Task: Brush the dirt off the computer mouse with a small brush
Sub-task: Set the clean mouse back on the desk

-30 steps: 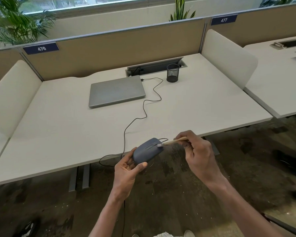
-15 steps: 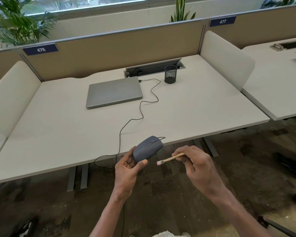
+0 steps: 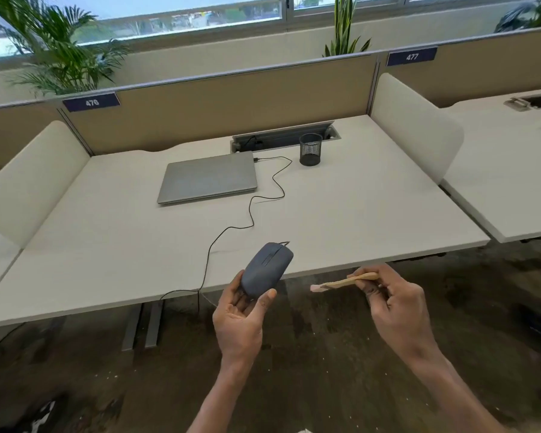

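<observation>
Counted around the closed laptop (image 3: pixel 207 177): one laptop, one black mesh cup (image 3: pixel 310 149) to its right, one cable (image 3: pixel 231 228) trailing from its right rear corner toward the near desk edge. In front of it, one grey mouse (image 3: pixel 266 268), one small brush (image 3: pixel 344 282), two hands. Behind it, two number plates, 476 (image 3: pixel 91 102) and 477 (image 3: pixel 411 56), and two potted plants.

We see closed grey laptop (image 3: pixel 207 177) flat on white counter (image 3: pixel 356 214); black mesh cup (image 3: pixel 310 149) upright near its right; potted palm (image 3: pixel 44 48) behind partition (image 3: pixel 200 110).
</observation>
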`<action>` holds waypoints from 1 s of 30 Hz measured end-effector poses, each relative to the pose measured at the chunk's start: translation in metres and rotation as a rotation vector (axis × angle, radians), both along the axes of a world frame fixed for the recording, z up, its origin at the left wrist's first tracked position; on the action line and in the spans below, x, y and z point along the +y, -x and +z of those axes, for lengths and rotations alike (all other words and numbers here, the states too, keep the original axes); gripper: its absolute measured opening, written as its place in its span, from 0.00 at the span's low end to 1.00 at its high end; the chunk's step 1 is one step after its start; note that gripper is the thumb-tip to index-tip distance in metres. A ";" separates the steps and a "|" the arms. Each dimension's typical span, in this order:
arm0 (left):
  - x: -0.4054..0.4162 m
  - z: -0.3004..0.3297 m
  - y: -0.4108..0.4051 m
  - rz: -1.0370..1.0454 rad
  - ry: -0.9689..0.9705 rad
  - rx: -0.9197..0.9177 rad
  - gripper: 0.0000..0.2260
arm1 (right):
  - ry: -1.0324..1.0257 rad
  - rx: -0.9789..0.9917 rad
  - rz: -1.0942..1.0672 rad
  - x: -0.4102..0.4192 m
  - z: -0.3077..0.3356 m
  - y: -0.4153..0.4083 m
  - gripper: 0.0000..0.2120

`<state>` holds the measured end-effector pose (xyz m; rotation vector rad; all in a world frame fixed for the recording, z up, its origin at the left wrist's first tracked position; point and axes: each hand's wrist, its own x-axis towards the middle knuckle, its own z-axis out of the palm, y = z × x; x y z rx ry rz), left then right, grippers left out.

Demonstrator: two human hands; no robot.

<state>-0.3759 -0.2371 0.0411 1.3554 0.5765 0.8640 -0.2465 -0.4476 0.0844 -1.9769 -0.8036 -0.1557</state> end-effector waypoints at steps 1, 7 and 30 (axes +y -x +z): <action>-0.006 0.003 -0.004 0.024 -0.005 -0.012 0.26 | 0.003 0.000 -0.002 -0.005 0.000 -0.004 0.11; -0.032 0.023 -0.037 0.122 -0.035 -0.044 0.28 | -0.008 -0.010 -0.005 -0.023 0.007 -0.027 0.13; 0.017 -0.041 -0.261 0.254 -0.027 0.036 0.31 | 0.039 -0.127 -0.151 0.030 0.035 -0.199 0.12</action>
